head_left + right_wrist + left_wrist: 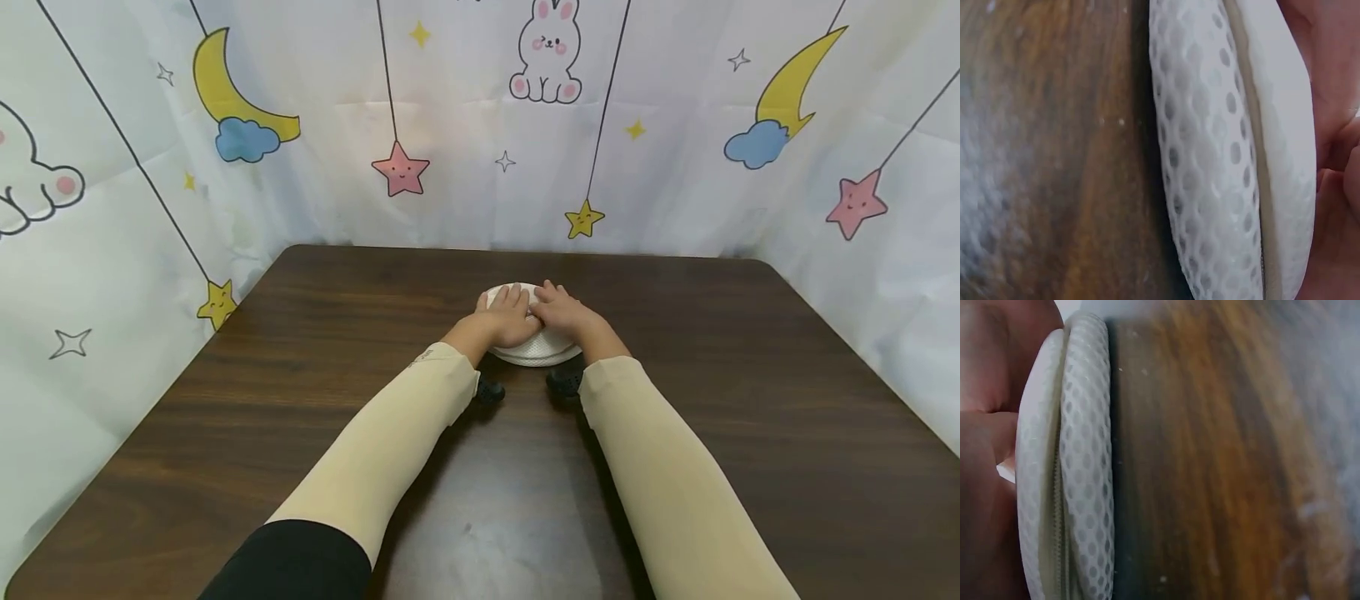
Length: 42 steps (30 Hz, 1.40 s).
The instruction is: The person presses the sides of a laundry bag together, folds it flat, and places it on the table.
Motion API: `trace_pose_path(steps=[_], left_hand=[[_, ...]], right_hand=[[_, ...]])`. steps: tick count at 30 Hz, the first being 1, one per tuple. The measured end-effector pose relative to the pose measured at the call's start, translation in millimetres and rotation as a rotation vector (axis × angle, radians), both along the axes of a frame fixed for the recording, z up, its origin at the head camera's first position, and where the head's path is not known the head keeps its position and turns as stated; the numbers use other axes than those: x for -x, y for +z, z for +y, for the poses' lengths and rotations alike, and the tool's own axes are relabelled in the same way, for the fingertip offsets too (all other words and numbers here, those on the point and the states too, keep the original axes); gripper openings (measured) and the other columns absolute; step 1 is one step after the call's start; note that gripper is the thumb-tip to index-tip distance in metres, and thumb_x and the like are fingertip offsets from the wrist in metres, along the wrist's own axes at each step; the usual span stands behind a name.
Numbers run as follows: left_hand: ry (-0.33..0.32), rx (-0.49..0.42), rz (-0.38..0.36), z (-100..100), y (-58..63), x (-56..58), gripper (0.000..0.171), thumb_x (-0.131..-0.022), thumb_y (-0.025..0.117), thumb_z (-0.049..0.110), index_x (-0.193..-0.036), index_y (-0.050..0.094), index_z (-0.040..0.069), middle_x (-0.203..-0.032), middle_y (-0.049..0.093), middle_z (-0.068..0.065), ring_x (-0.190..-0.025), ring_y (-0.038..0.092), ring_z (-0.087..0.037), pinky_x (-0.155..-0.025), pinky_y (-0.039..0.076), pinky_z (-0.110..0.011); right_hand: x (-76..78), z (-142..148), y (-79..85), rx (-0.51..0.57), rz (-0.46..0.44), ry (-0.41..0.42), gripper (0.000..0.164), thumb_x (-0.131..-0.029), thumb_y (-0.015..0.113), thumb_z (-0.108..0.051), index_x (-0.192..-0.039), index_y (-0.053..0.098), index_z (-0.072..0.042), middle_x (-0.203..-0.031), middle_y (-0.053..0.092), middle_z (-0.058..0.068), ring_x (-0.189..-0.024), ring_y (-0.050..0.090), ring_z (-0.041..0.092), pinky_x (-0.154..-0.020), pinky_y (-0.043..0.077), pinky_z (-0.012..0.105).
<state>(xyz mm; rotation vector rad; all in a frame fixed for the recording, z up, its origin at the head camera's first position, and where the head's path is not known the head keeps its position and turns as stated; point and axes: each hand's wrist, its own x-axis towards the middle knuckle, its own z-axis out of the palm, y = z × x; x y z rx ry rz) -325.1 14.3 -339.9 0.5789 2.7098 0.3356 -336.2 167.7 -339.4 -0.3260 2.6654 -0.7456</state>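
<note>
A round white mesh zip bag point(534, 353) lies flattened on the table, with both hands on top of it. My left hand point(512, 318) rests on its left part, palm down with fingers extended. Beside it my right hand point(562, 313) presses on the right part, fingers pointing forward and the two thumbs close together. The left wrist view shows the bag's honeycomb-mesh side point(1088, 456) and a zipper point(1057, 512) running along the seam. From the right wrist, the thick mesh edge point(1207, 150) appears against the wood, with the palm above it. The bag's middle is hidden under the hands.
The dark brown wooden table point(300, 400) has rounded far corners. Behind and beside it hangs a white curtain point(465, 217) printed with moons, stars and rabbits. Small black devices point(564, 383) sit beneath the wrists, near the tabletop.
</note>
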Motion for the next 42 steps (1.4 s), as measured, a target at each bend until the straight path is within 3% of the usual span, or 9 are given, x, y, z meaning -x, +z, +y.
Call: trace_pose_path(steps=[10,16,19,22,26,31,42], left_hand=[[-0.054,0.103,-0.017,-4.1,5.1,6.0,0.075,-0.103,0.020,0.059,-0.160,0.002,0.014,-0.167,-0.006,-0.003,-0.154,-0.005,-0.020,-0.121,-0.006,-0.049],[-0.088,0.085,0.002,-8.4,8.6,13.8,0.078,-0.100,0.024,0.064,-0.160,0.007,0.017,-0.167,0.000,-0.003,-0.154,0.000,-0.019,-0.122,-0.001,-0.049],[-0.086,0.063,-0.007,-9.2,8.4,15.1,0.080,-0.099,0.024,0.066,-0.160,0.006,0.018,-0.167,-0.003,-0.004,-0.154,-0.004,-0.020,-0.122,-0.003,-0.050],[-0.064,0.050,-0.002,-8.1,0.2,23.2,0.082,-0.096,0.026,0.069,-0.160,0.005,0.022,-0.166,-0.009,-0.005,-0.153,-0.011,-0.023,-0.122,-0.003,-0.050],[-0.068,0.024,0.000,-10.7,-3.4,24.0,0.094,-0.090,0.037,0.076,-0.160,0.003,0.023,-0.166,-0.012,-0.009,-0.152,-0.014,-0.028,-0.121,-0.003,-0.053],[-0.118,-0.027,-0.021,-18.1,-0.9,20.1,0.112,-0.081,0.052,0.079,-0.160,0.002,0.018,-0.166,-0.009,-0.013,-0.152,-0.012,-0.033,-0.120,-0.002,-0.058],[-0.112,-0.001,-0.031,-14.8,-0.1,16.3,0.113,-0.081,0.054,0.078,-0.160,-0.003,0.020,-0.166,-0.011,-0.011,-0.152,-0.012,-0.032,-0.120,-0.003,-0.057]], right_hand=[[4.3,-6.5,6.1,-0.149,0.005,0.093,0.059,-0.108,0.028,-0.031,-0.158,0.011,-0.004,-0.165,-0.005,0.019,-0.152,-0.007,0.037,-0.121,0.001,0.055],[5.2,-4.1,10.8,-0.146,0.013,0.102,0.059,-0.107,0.029,-0.028,-0.158,0.012,-0.003,-0.165,-0.003,0.019,-0.152,-0.005,0.038,-0.121,0.003,0.054],[5.3,-1.9,10.7,-0.140,0.011,0.106,0.059,-0.107,0.030,-0.029,-0.157,0.012,-0.003,-0.165,-0.003,0.020,-0.152,-0.006,0.038,-0.121,0.002,0.055],[5.5,-0.2,9.4,-0.126,0.007,0.109,0.060,-0.107,0.029,-0.031,-0.158,0.011,-0.003,-0.165,-0.003,0.019,-0.152,-0.006,0.038,-0.121,0.002,0.055],[6.7,2.9,6.6,-0.101,0.000,0.124,0.061,-0.108,0.028,-0.033,-0.158,0.010,-0.004,-0.165,-0.004,0.019,-0.152,-0.006,0.038,-0.121,0.003,0.055],[5.6,4.9,5.2,-0.065,-0.021,0.125,0.062,-0.108,0.028,-0.035,-0.158,0.009,-0.005,-0.165,-0.006,0.018,-0.152,-0.008,0.037,-0.120,0.001,0.057],[4.3,5.2,1.7,-0.060,-0.025,0.098,0.062,-0.107,0.028,-0.037,-0.159,0.008,-0.007,-0.165,-0.007,0.016,-0.152,-0.010,0.036,-0.119,-0.003,0.058]])
